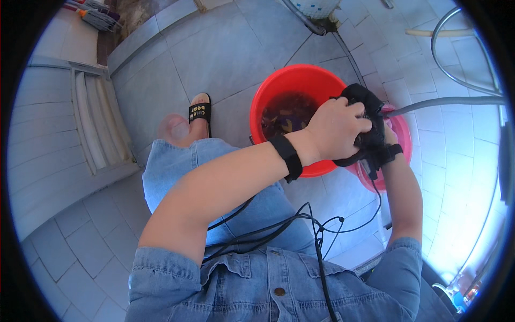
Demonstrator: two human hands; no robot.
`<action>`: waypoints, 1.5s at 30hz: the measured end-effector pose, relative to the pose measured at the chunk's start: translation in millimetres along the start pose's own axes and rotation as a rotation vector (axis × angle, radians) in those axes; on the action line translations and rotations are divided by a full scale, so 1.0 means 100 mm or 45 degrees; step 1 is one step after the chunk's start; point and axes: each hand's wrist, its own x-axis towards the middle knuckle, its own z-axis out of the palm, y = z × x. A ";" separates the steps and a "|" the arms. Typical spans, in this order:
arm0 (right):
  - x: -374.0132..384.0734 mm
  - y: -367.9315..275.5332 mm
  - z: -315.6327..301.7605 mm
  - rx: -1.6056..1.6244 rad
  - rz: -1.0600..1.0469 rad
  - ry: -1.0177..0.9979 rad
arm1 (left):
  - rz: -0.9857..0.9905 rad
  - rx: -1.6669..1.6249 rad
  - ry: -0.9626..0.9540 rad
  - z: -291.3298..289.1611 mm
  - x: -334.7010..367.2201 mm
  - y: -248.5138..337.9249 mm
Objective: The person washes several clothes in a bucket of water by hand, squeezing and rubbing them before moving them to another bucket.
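Black cloth [369, 110] gripped by left hand [339, 124] and right hand [393, 137], red bucket [303, 78] holding murky water [283, 114], pink basin [406, 138] alongside

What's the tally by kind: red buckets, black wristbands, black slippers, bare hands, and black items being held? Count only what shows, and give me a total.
Red bucket: 1
Black wristbands: 2
Black slipper: 1
Hands: 2 (left hand, right hand, partly hidden)
Black item: 1
Total: 7

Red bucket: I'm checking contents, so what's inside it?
Inside the red bucket, dark brownish contents with yellowish bits show. The left hand and black item cover part of the inside; whatever lies beneath cannot be seen.
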 end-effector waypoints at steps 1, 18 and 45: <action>-0.01 -0.03 0.02 -0.037 0.033 -0.017 | 0.021 0.031 -0.057 -0.01 -0.03 0.00; 0.40 -0.01 -0.22 -0.655 0.333 -0.017 | -0.008 0.322 -0.330 -0.02 -0.16 0.23; -1.72 1.49 -1.25 -0.991 -0.364 1.607 | -0.943 -1.446 0.353 -0.86 0.42 0.88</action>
